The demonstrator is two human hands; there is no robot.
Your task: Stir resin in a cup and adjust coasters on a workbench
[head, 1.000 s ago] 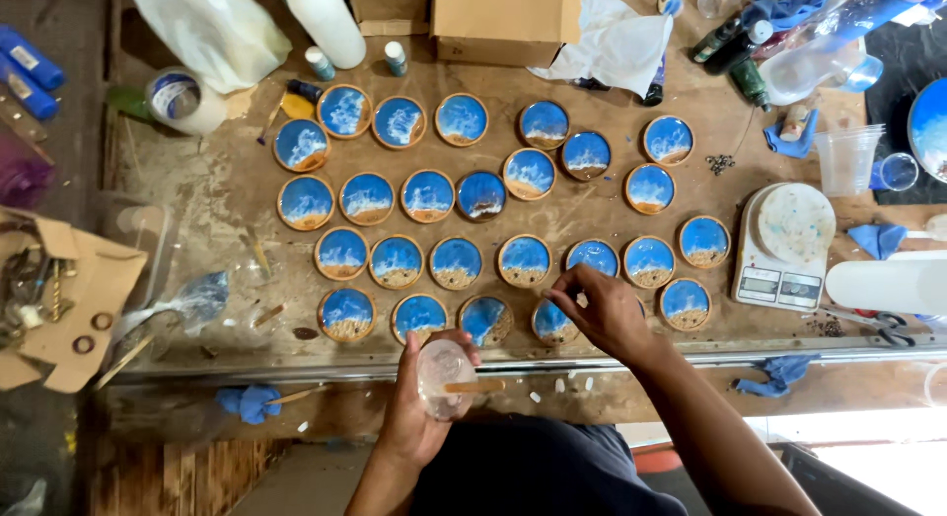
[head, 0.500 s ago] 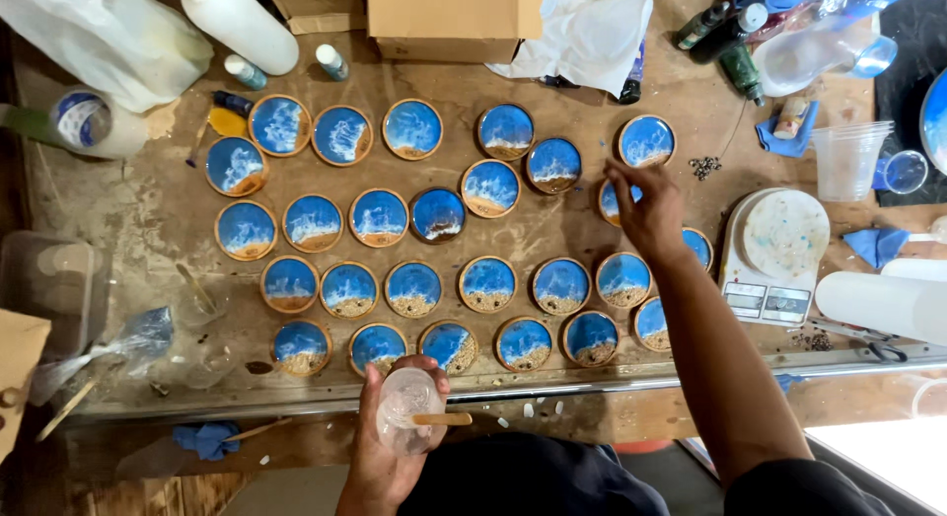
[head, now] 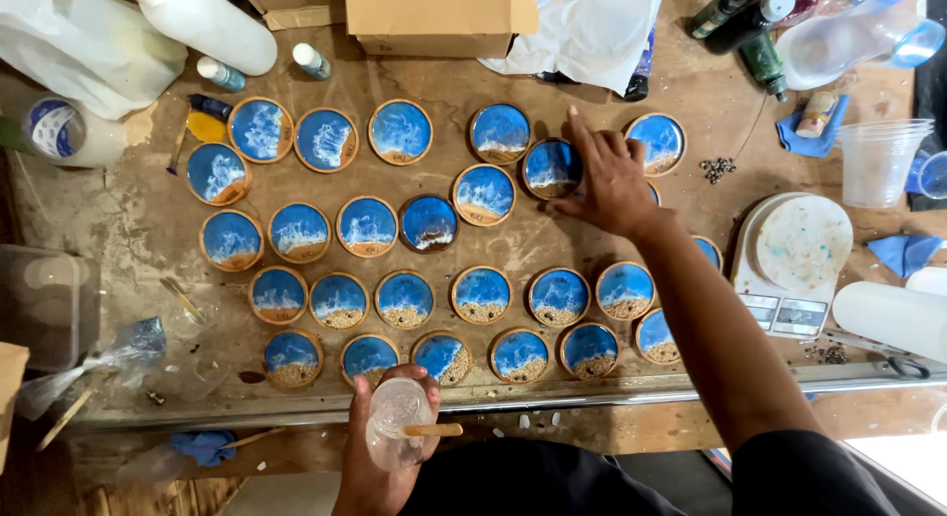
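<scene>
Over the brown worktop (head: 138,230), the right hand (head: 612,181) reaches out to the upper rows of round blue-and-white resin coasters, fingers spread and bent, fingertips (head: 577,131) resting at the edge of one coaster (head: 550,167) in the second row. Nothing is clamped there; it reads as a light touch or nudge, though the palm hides whether something small sits under the fingers, so that much I cannot tell. Close to the body, the left hand (head: 380,457) is wrapped around a small clear plastic cup (head: 398,429), with a wooden stir stick (head: 431,430) poking out sideways across its mouth.

The coasters lie flat in loose rows, near each other but mostly apart, sandy patches at their lower edges. To the right stands a white digital scale (head: 794,259), with a stack of clear cups (head: 876,161) beyond it. A cardboard box (head: 444,18) and a white jug (head: 212,23) sit along the far edge.

To do this well, I'd judge the touch should stay on the wooden rim, not the glossy face, which could take a mark if it isn't set. Keep the forearm high over the front rows, and hold that cup level.
</scene>
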